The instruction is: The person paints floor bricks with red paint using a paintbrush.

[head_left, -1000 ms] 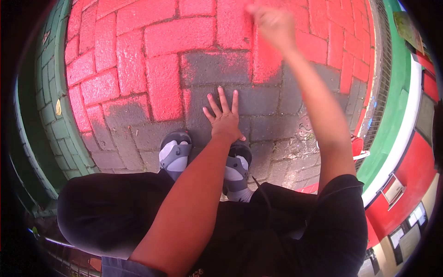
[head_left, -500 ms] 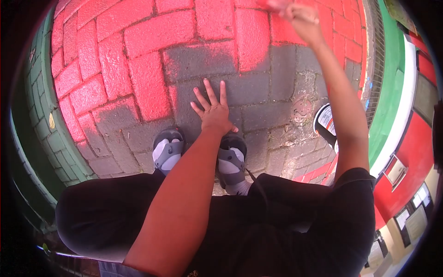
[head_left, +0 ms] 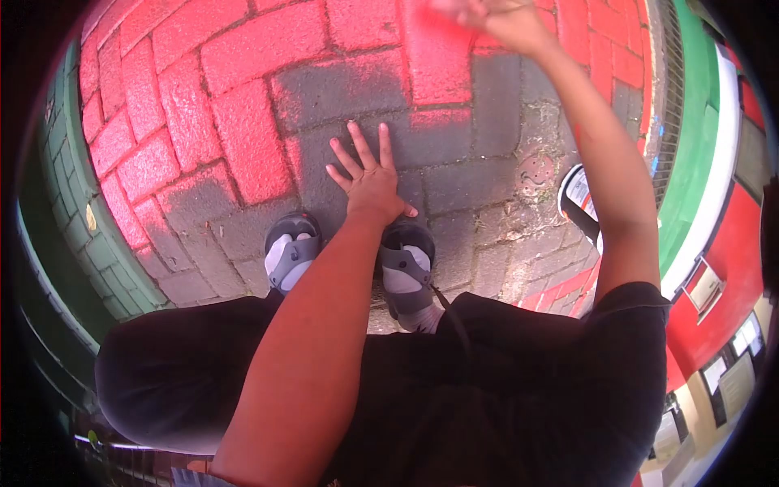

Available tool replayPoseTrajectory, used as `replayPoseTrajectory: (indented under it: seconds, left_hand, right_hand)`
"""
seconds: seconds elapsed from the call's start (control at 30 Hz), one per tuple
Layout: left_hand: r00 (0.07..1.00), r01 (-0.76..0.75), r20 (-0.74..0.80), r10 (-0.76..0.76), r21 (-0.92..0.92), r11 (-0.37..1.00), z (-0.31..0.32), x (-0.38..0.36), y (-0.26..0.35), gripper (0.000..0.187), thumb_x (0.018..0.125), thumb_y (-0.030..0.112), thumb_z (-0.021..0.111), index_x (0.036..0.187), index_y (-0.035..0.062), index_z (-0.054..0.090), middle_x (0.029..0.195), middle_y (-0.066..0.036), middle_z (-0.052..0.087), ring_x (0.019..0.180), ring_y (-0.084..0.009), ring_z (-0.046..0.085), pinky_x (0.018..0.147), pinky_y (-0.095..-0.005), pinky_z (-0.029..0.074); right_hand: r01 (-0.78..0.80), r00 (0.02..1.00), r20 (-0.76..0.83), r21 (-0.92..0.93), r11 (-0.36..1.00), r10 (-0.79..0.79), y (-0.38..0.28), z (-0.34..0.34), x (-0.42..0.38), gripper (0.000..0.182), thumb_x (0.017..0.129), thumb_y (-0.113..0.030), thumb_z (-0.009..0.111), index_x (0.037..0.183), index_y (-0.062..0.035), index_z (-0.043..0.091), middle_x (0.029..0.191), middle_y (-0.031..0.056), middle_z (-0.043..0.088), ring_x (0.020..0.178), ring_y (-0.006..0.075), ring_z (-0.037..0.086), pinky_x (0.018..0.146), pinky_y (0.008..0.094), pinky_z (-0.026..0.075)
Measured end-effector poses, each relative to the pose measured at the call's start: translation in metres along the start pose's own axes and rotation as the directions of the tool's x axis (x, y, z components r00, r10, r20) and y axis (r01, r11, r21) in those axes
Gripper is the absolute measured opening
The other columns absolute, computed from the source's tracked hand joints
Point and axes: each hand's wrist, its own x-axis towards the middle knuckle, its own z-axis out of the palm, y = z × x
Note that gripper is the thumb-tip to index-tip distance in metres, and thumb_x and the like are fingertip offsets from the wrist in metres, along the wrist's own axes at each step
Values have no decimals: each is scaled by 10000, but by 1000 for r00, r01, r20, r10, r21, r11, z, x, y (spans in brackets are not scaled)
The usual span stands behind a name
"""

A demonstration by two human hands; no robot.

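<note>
— Head view, starting at the left edge: what's there?

— A green-painted brick border [head_left: 97,243] curving along the side, then the brick paving [head_left: 243,122], mostly coated red, with a bare grey patch [head_left: 454,187] in the middle.

— And the left hand?

— The left hand [head_left: 369,183] lies flat on the grey bricks, fingers spread wide, palm down, holding nothing. It sits just ahead of two grey sandals [head_left: 406,276], one either side of the forearm.

— Where does the red meet the grey?

— Just beyond the fingertips of that hand; a red brick [head_left: 438,57] juts down into the grey area there.

— The right hand?

— The right hand [head_left: 499,18] is stretched far forward at the top edge, over that red brick. It is blurred and partly cut off by the frame, so I cannot tell whether it grips anything or how its fingers are set.

— Further right?

— A paint tin [head_left: 578,203] with a white label stands on the grey bricks beside the right arm, partly hidden by it. Past it run a metal drain grate [head_left: 667,105] and a green and white painted strip [head_left: 698,162].
</note>
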Motion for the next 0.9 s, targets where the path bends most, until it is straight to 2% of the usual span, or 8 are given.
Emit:
replayPoseTrajectory:
  seconds: [0.1,0.13,0.17,0.23,0.37,0.6,0.77,0.9]
  left_hand:
    - [1000,-24,-18,24,2,1000,4,-3,-2,1594,549,455,986,1637,210,-152,1646,-281,-266,1487,-592,-190,1163,-761,84]
    - [1000,-17,-11,17,1,1000,4,-2,-1,1596,547,456,987,1637,211,-153,1645,-281,-268,1488,-593,-187,1163,-761,86]
    - [1000,-12,-7,12,-3,1000,1,-1,0,1598,545,456,987,1636,211,-154,1644,-282,-269,1488,-594,-184,1163,-762,88]
    - [1000,-19,-7,19,-11,1000,-2,0,1,1599,544,457,988,1636,213,-154,1644,-282,-270,1488,-595,-182,1162,-763,87]
    - [1000,-20,-11,20,-5,1000,1,-1,0,1595,549,455,986,1635,215,-157,1644,-284,-268,1487,-600,-176,1164,-761,88]
    - [999,-32,15,32,-11,999,-1,0,1,1599,548,431,991,1633,169,-154,1624,-319,-279,1469,-612,-210,1149,-776,75]
    - [1000,-19,15,19,-18,1000,-4,-4,1,1535,603,434,970,1639,208,-139,1639,-279,-283,1488,-585,-193,1171,-753,84]
    - [1000,-5,29,4,17,1000,-6,-5,3,1562,596,444,972,1629,201,-173,1633,-287,-291,1485,-586,-202,1169,-755,78]
  right_hand:
    - [-182,983,-92,-314,932,160,7,8,-18,168,943,-125,622,810,-38,676,1179,128,756,890,161,705,761,314,558]
    - [12,997,73,88,996,-18,6,15,-44,157,934,-168,647,851,-47,705,1275,99,726,987,149,708,805,278,547]
    - [-564,818,208,476,675,537,-32,31,-66,119,884,-187,672,843,-88,726,1143,64,769,784,152,709,707,301,556]
    - [78,975,219,-168,983,-40,-46,43,-107,135,864,-190,667,750,-118,656,1229,6,744,997,164,751,859,268,575]
    - [-121,923,382,177,977,45,-71,32,-108,163,826,-42,703,707,-85,601,1178,101,759,1059,175,737,897,289,570]
    - [-552,615,-316,482,681,722,-37,28,-94,291,884,-46,730,650,-59,558,828,44,730,766,95,631,650,272,534]
    - [-336,760,-641,-241,910,111,-61,74,-102,155,877,-81,747,738,-27,705,732,85,731,675,188,704,635,297,543]
    - [-293,855,-407,134,947,322,-120,130,-75,61,808,-63,722,755,-93,718,792,86,736,665,303,674,675,321,549]
